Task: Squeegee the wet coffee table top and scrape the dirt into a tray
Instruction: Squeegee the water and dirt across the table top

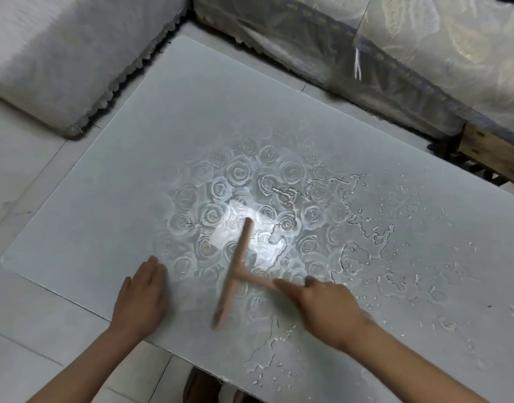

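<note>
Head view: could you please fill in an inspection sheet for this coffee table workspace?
Surface: coffee table top, rose-patterned; puddles and droplets mostly on its right half.
Job's things: pink squeegee across the rose pattern, motion-blurred; tray not seen.
Clutter: nothing seen.
Grippers: left hand flat on the table near its front edge; right hand holds the squeegee handle.
Cables: nothing seen.
Surroundings: covered sofas along two sides; tiled floor.
</note>
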The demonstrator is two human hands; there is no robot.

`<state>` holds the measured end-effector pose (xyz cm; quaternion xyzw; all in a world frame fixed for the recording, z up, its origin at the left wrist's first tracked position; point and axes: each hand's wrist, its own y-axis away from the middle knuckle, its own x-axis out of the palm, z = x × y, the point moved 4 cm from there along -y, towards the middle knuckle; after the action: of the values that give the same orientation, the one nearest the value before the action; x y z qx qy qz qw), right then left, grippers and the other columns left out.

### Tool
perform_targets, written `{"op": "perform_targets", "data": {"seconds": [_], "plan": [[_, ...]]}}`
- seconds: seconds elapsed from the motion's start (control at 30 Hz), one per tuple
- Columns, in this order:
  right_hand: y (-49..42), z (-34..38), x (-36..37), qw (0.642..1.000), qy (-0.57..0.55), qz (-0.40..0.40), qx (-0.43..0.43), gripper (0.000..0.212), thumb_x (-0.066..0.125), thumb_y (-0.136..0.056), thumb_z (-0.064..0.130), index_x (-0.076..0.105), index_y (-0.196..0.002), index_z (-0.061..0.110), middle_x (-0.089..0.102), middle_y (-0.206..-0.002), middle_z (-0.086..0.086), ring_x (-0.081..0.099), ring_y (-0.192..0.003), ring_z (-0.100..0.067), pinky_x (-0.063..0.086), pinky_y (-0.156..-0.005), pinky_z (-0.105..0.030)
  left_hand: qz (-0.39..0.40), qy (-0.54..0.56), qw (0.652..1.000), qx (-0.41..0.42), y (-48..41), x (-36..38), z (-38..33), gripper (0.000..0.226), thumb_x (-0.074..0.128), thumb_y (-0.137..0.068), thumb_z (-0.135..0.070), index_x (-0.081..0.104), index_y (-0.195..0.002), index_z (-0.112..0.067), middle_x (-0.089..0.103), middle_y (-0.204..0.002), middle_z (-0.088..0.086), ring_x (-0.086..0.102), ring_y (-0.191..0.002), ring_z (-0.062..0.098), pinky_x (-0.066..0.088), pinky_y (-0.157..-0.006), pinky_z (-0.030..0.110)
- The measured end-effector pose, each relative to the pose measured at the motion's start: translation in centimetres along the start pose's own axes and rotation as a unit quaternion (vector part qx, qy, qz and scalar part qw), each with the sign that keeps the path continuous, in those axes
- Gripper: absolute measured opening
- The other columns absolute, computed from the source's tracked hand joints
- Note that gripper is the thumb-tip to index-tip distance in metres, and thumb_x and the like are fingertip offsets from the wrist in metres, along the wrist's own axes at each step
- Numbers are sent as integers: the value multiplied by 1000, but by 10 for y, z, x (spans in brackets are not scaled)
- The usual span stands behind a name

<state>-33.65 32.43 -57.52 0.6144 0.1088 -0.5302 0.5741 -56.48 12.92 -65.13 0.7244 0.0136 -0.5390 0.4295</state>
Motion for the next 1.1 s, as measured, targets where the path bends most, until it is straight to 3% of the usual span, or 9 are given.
{"op": "perform_targets", "data": {"seconds": [0.13, 0.23, 0.37, 0.53, 0.67, 0.77, 0.93, 1.03, 1.1], "plan": [[34, -44, -11, 996, 45, 0, 71, 57, 32, -97, 29, 8, -143, 55, 37, -80, 3, 63, -84, -24, 34, -59, -31, 6, 38, 999, 0, 6, 8, 7, 59, 51, -82, 1, 38, -140, 4, 28, -153, 19, 35, -138, 34, 33, -102, 47], [36, -22, -27, 994, 81, -23, 68, 57, 34, -97, 29, 9, -143, 52, 42, -78, 3, 64, -77, -24, 33, -57, -32, -6, 94, 996, 8, 8, 15, 14, 65, 51, -81, 7, 32, -143, 7, 26, -153, 20, 36, -138, 33, 32, -106, 47], [-12, 64, -37, 998, 26, -14, -52, 64, 39, -91, 19, 15, -145, 45, 55, -99, -7, 63, -83, -32, 33, -62, -32, -22, 128, 991, -2, 15, 18, 26, 75, 48, -84, 2, 15, -151, -6, 4, -160, 8, 14, -147, 21, 18, -116, 39], [-85, 159, -25, 990, 28, 2, -136, 60, 43, -90, 13, 28, -143, 37, 54, -101, -13, 60, -83, -34, 30, -61, -33, -94, 212, 969, -82, 33, 25, 72, 62, 55, -80, 10, 39, -140, 5, 30, -151, 22, 34, -138, 36, 34, -107, 54], [-77, 112, -23, 996, 37, -1, -81, 60, 39, -93, 20, 21, -143, 47, 44, -82, -3, 61, -83, -31, 33, -61, -30, -115, 218, 967, -67, 36, 34, 86, 55, 50, -75, 18, 47, -130, 14, 41, -140, 32, 45, -128, 46, 43, -99, 57], [-40, 65, -24, 997, 75, -1, -16, 58, 33, -97, 27, 7, -140, 56, 33, -71, 6, 61, -78, -27, 34, -57, -31, -86, 252, 959, -101, 40, 46, 101, 62, 48, -86, 7, 31, -145, 1, 24, -154, 17, 26, -143, 30, 23, -117, 41], [-12, 54, -50, 992, 114, -10, 61, 46, 28, -101, 34, 15, -140, 56, 39, -70, 7, 49, -65, -22, 35, -57, -31, -65, 306, 944, -107, 46, 51, 102, 63, 44, -93, -1, 19, -150, -8, 14, -159, 7, 16, -146, 20, 15, -119, 33], [-31, 117, -58, 997, 82, 0, -10, 60, 35, -97, 25, 9, -142, 55, 38, -78, 4, 62, -80, -27, 34, -62, -32, -97, 318, 934, -129, 48, 46, 105, 64, 46, -89, 3, 23, -149, -3, 13, -159, 12, 18, -146, 25, 21, -117, 38], [-52, 169, -52, 995, 47, 12, -86, 63, 39, -92, 18, 16, -143, 48, 45, -85, -3, 62, -85, -32, 33, -64, -33, -107, 325, 925, -164, 51, 44, 112, 62, 45, -89, 4, 26, -148, -1, 13, -158, 15, 21, -145, 29, 26, -113, 40]]}}
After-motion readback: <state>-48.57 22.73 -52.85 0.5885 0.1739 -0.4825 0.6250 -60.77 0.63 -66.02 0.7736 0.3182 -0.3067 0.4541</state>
